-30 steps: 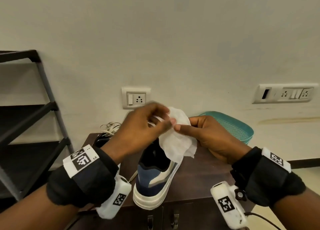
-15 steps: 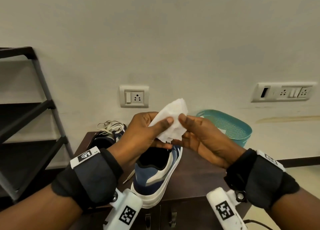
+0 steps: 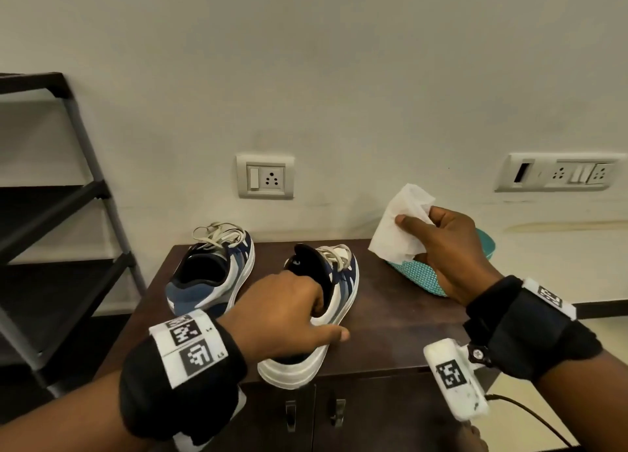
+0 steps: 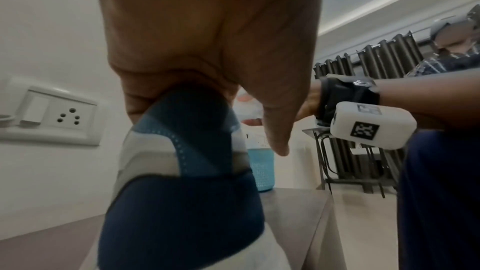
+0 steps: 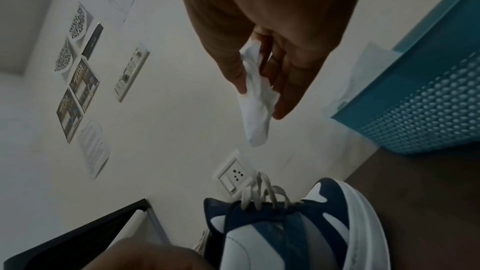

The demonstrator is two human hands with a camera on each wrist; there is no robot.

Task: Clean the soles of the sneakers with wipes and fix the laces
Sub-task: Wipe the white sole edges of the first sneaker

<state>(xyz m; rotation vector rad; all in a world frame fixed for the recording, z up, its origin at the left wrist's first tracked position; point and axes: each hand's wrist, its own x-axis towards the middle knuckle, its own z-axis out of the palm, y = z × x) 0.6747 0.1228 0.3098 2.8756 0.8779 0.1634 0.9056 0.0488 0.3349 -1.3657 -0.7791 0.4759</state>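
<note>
Two blue-and-white sneakers stand on a dark wooden cabinet (image 3: 401,322). The near sneaker (image 3: 343,288) (image 4: 182,171) (image 5: 298,233) sits at the front edge, and my left hand (image 3: 289,312) (image 4: 207,38) grips its heel collar, fingers inside the opening and thumb along the outer side. The second sneaker (image 3: 214,274) rests behind and to the left, its pale laces loose on top. My right hand (image 3: 441,247) (image 5: 272,38) is raised to the right and pinches a crumpled white wipe (image 3: 397,227) (image 5: 255,110) between thumb and fingers.
A teal perforated basket (image 3: 421,274) (image 5: 428,100) stands at the cabinet's back right, partly behind my right hand. A black shelf rack (image 3: 51,213) stands to the left. Wall sockets (image 3: 265,176) sit above the cabinet. Another person (image 4: 454,48) appears far right in the left wrist view.
Both hands held the wipe together above the sneaker. Now the left hand has dropped to grip the near sneaker's heel, and the right hand has carried the wipe off to the right.
</note>
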